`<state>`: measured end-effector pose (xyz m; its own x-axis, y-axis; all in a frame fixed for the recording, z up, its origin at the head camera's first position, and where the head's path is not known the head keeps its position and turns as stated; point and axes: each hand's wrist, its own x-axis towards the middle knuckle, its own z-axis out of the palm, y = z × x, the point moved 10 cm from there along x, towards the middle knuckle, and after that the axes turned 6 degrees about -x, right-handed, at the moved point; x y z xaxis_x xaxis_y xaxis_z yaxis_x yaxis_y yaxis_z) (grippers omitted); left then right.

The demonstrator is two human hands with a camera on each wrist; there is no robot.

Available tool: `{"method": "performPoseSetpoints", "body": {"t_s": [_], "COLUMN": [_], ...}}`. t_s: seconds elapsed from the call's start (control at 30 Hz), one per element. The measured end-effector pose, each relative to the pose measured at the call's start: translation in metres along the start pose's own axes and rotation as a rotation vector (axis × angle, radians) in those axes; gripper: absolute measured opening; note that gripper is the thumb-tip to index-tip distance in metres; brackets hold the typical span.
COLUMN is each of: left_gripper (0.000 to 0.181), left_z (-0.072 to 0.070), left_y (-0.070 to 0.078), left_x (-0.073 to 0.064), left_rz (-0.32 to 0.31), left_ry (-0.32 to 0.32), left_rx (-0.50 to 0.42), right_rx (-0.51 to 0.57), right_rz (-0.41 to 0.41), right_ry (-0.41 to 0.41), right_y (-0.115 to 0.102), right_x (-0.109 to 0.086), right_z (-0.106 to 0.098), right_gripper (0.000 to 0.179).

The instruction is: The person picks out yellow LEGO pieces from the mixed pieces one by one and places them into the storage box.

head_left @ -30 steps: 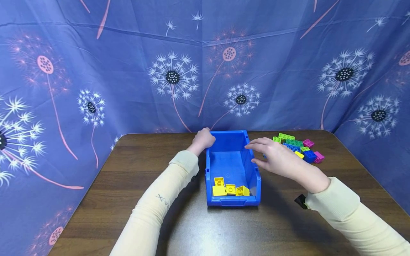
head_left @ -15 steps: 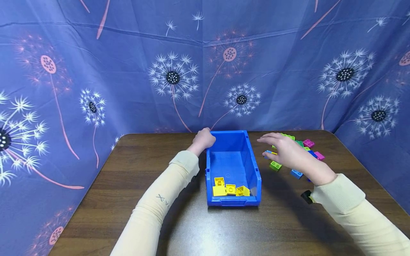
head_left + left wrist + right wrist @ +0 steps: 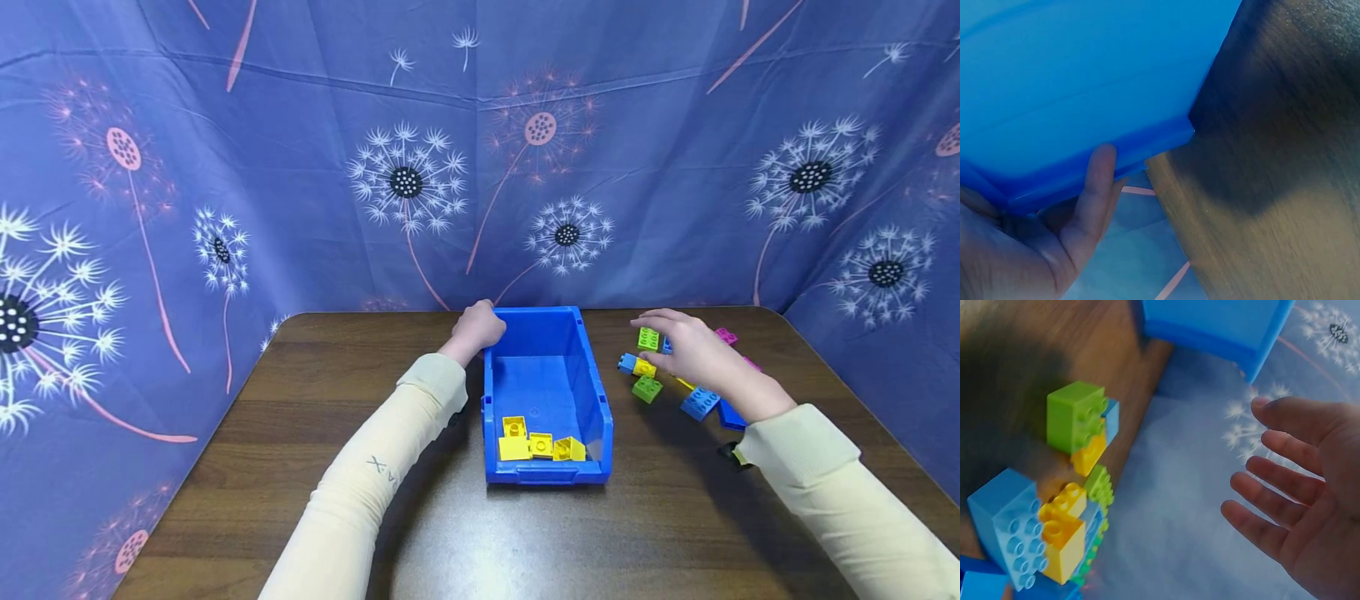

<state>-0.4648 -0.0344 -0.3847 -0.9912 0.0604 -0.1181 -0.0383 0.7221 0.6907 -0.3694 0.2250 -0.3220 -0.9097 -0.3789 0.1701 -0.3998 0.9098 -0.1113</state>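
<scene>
A blue plastic bin (image 3: 531,383) stands on the table with several yellow toy bricks (image 3: 514,448) lying at its near end. My left hand (image 3: 478,327) grips the bin's far left corner; in the left wrist view, a finger lies along the blue rim (image 3: 1160,140). To the right of the bin, my right hand (image 3: 699,357) hovers above loose toy bricks with its fingers spread and nothing in them. Under and around it are a lime green brick (image 3: 647,388), a yellow brick (image 3: 645,367) and a light blue brick (image 3: 701,403). The hand hides part of the pile.
A dark blue brick (image 3: 731,415) and a pink brick (image 3: 726,336) show past the right hand. Behind the wooden table (image 3: 337,375) hangs a blue cloth (image 3: 315,167) with a dandelion print, close to the table's far edge.
My right hand has moved right, from over the bin's right edge to above the loose bricks, its fingers empty throughout. The left hand and the bin have stayed in place.
</scene>
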Motion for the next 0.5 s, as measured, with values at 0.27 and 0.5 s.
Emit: {"method": "performPoseSetpoints", "body": {"t_s": [0.27, 0.5], "left_gripper": [0.046, 0.046], "left_z": [0.000, -0.002], "left_y": [0.000, 0.002], "left_x": [0.001, -0.003], "left_rz": [-0.011, 0.010], "left_ry": [-0.009, 0.008], "left_rx": [0.019, 0.011], "right_rx": [0.023, 0.013], "right_rz": [0.078, 0.099], "right_ry": [-0.052, -0.091], "right_y": [0.032, 0.055], "right_x": [-0.001, -0.005], "right_z": [0.015, 0.028], "right_gripper": [0.055, 0.055]}}
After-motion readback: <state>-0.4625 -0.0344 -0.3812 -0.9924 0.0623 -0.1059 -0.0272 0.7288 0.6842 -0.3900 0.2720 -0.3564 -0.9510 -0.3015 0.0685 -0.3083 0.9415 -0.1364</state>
